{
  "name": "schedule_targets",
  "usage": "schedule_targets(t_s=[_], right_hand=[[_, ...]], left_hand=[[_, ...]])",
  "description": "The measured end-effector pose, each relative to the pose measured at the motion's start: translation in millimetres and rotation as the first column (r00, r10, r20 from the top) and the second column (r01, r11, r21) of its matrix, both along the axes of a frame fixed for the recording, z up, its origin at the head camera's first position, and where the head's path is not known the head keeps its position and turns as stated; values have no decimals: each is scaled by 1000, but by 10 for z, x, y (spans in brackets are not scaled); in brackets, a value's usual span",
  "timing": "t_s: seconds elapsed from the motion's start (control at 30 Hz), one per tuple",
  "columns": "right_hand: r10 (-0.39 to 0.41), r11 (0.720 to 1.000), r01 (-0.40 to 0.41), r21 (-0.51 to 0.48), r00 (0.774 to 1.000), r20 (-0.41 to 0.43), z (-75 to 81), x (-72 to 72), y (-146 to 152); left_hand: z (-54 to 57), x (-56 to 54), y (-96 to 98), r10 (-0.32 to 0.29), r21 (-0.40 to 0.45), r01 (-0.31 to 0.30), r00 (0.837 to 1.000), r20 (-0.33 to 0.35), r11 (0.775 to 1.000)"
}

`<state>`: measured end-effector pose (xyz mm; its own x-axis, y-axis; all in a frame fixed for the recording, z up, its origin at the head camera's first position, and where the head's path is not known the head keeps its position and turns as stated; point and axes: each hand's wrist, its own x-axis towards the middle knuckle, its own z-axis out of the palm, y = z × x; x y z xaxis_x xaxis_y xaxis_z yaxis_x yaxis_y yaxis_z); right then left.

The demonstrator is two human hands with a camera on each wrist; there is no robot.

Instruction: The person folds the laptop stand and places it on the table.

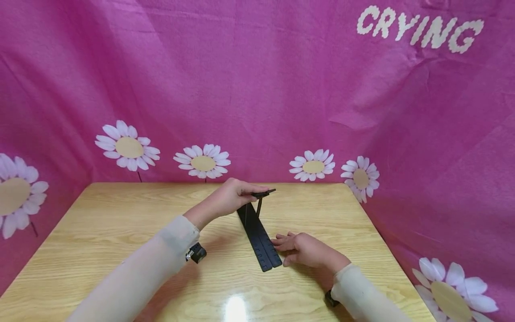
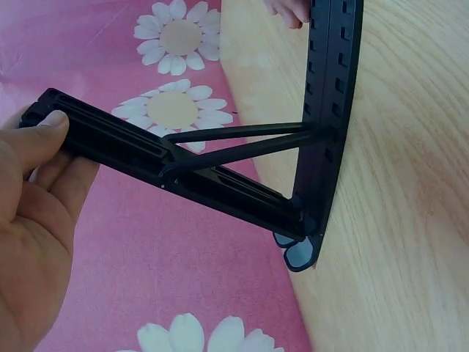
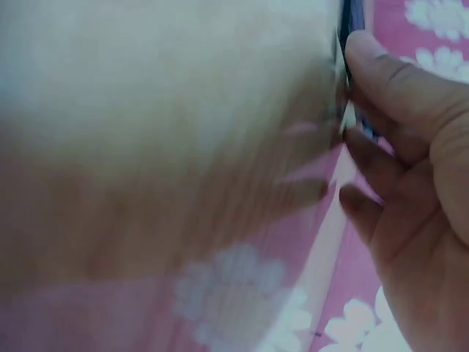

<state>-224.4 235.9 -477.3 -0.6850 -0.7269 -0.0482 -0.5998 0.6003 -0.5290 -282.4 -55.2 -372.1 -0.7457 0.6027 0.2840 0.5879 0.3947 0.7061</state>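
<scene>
A black folding laptop stand (image 1: 257,235) stands on the table, its slotted base bar (image 2: 322,81) lying lengthwise away from me. The raised arm (image 2: 124,139) slants up from the far end, with two thin struts (image 2: 245,147) joining it to the base. My left hand (image 1: 231,197) pinches the free end of that arm, thumb on one face and fingers behind. Beside the right edge of the base, near its close end, my right hand (image 1: 307,250) rests low with loosely extended fingers. Its fingertips (image 3: 359,202) lie right at the stand's edge in the right wrist view.
The light wood table (image 1: 141,223) has a pink cloth (image 1: 241,89) with printed daisies behind it and at both sides. Grey pads (image 2: 299,254) show at the stand's hinged end. A small black camera (image 1: 197,252) hangs from the left wrist.
</scene>
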Motion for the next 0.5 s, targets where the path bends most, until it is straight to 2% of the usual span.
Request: schedule_targets(t_s=[0.07,0.17,0.33,0.43,0.5], right_hand=[[5,1000,-5,-16,1000,9,-5,-52,17],[15,1000,-15,-5,999,-32,-25,-79,4],[46,996,-33,81,985,-164,-38,10,-167],[33,991,-4,134,975,-219,-25,68,-282],[-8,988,41,148,976,-215,-12,102,-336]], left_hand=[[-13,-2,-3,4,11,-4,1000,4,1000],[-39,0,-15,15,26,-15,1000,9,1000],[-74,4,-60,43,61,-45,998,41,997],[-84,3,-92,48,91,-56,995,90,994],[-87,3,-111,43,107,-56,991,123,993]])
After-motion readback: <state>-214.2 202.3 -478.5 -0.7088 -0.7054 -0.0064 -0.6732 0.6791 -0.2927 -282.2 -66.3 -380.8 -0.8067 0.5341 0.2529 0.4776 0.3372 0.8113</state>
